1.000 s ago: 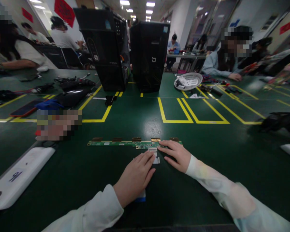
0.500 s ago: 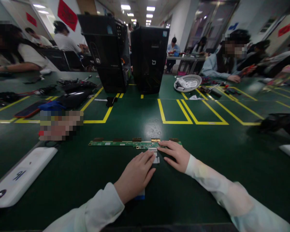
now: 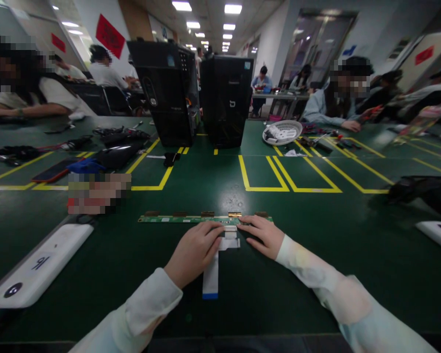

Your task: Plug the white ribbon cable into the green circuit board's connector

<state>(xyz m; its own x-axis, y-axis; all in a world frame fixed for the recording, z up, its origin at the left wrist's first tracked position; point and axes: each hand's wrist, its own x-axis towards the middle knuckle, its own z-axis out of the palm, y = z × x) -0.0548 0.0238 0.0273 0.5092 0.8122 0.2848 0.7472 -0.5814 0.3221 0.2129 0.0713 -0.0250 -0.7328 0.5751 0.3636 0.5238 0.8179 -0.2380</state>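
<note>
A long thin green circuit board (image 3: 176, 218) lies across the dark green table (image 3: 301, 274) in front of me. A flat white ribbon cable (image 3: 211, 274) with a blue end runs from the board's connector toward me. My left hand (image 3: 193, 252) rests palm down just left of the cable, its fingertips touching the board's near edge by the connector. My right hand (image 3: 261, 236) lies on the right end of the board, fingers stretched toward the connector. Neither hand grips anything.
A white flat device (image 3: 36, 272) lies at the near left, another white device (image 3: 438, 234) at the right edge. Two black computer towers (image 3: 226, 100) stand at the back, with a white basket (image 3: 282, 131) beside them. Yellow tape outlines mark the table. Several people sit around.
My left hand has slid left and forward off the ribbon cable, uncovering its full length. My right hand has stayed on the board's right end.
</note>
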